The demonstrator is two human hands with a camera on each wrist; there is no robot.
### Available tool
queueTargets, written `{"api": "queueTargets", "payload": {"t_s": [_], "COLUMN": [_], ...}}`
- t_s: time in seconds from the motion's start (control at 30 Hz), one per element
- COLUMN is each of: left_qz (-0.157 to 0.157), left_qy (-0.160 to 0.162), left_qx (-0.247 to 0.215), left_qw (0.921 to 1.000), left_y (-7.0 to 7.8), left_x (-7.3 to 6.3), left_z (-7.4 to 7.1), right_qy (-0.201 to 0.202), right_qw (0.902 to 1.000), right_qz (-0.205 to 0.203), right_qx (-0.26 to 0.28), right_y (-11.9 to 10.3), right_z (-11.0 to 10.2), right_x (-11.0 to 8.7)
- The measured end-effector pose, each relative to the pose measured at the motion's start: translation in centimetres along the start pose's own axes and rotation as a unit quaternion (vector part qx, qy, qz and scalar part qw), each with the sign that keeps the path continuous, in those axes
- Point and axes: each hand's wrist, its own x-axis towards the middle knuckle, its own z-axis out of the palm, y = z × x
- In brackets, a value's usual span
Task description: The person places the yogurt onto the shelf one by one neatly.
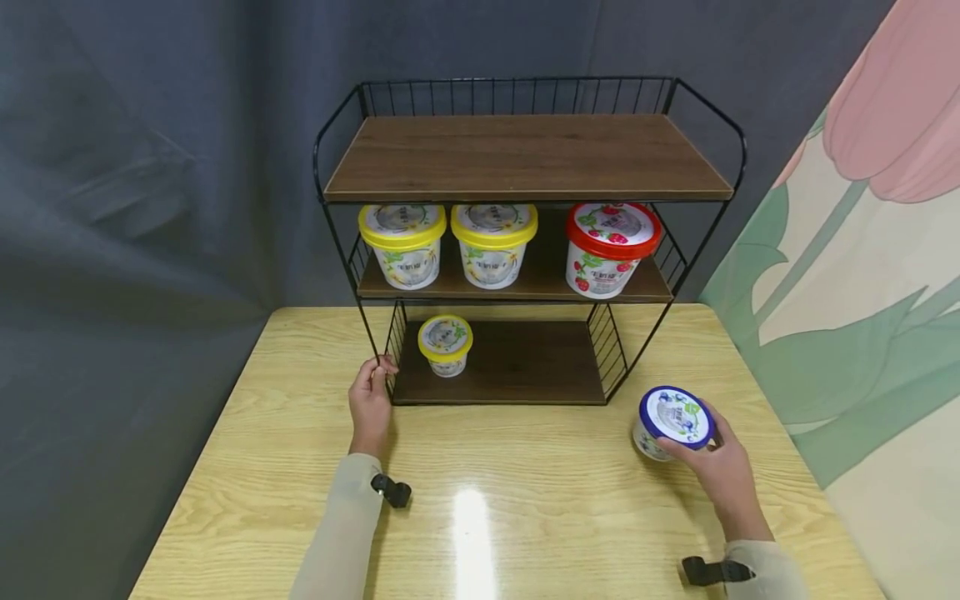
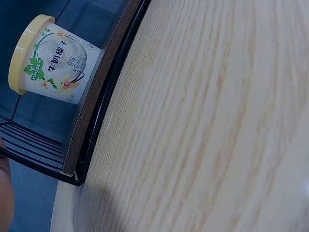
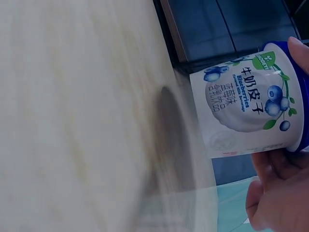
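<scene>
My right hand (image 1: 726, 477) holds a blueberry milk cup (image 1: 677, 419) with a blue lid, thumb on one side and fingers on the other. In the right wrist view the cup's printed side (image 3: 248, 104) shows, with its shadow on the table beside it. My left hand (image 1: 369, 407) grips the lower left front of a black wire rack (image 1: 528, 404) with brown shelf boards. On the rack's bottom shelf, close to that hand, stands a small yellow-lidded cup (image 1: 446, 343); its vanilla-flower print faces the left wrist view.
Two larger yellow-lidded tubs (image 1: 407, 250) and a red-lidded strawberry tub (image 1: 606, 258) stand on the middle shelf. Above them is the brown top board (image 1: 525, 158) with a wire rail. A dark curtain (image 1: 150, 250) hangs behind the wooden table (image 1: 525, 500); a flower-patterned surface (image 1: 862, 317) borders it at right.
</scene>
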Motion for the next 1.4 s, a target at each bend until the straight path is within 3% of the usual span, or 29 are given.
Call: {"api": "queueTargets", "payload": {"t_s": [0.37, 0.73, 1.03, 1.4], "left_qz": [-0.026, 0.004, 0.003, -0.004], "left_qy": [0.0, -0.008, -0.009, -0.014], "left_qx": [0.006, 0.001, 0.008, 0.015], "left_qw": [0.9996, 1.0, 0.9999, 0.9998], "left_y": [-0.2, -0.4, 0.0, -0.1], "left_x": [0.2, 0.1, 0.0, 0.1], "left_z": [-0.2, -0.4, -0.5, -0.3], "right_qy": [-0.021, -0.071, -0.089, -0.119], "right_qw": [0.9997, 0.9956, 0.9928, 0.9857], "right_qz": [-0.002, -0.053, -0.075, -0.116], "right_qx": [-0.012, -0.031, -0.029, 0.027], "right_y": [-0.2, -2.3, -5.0, -7.6], "right_z": [1.8, 5.0, 7.4, 10.7], "right_x": [-1.8, -1.2, 0.7, 3.8]}}
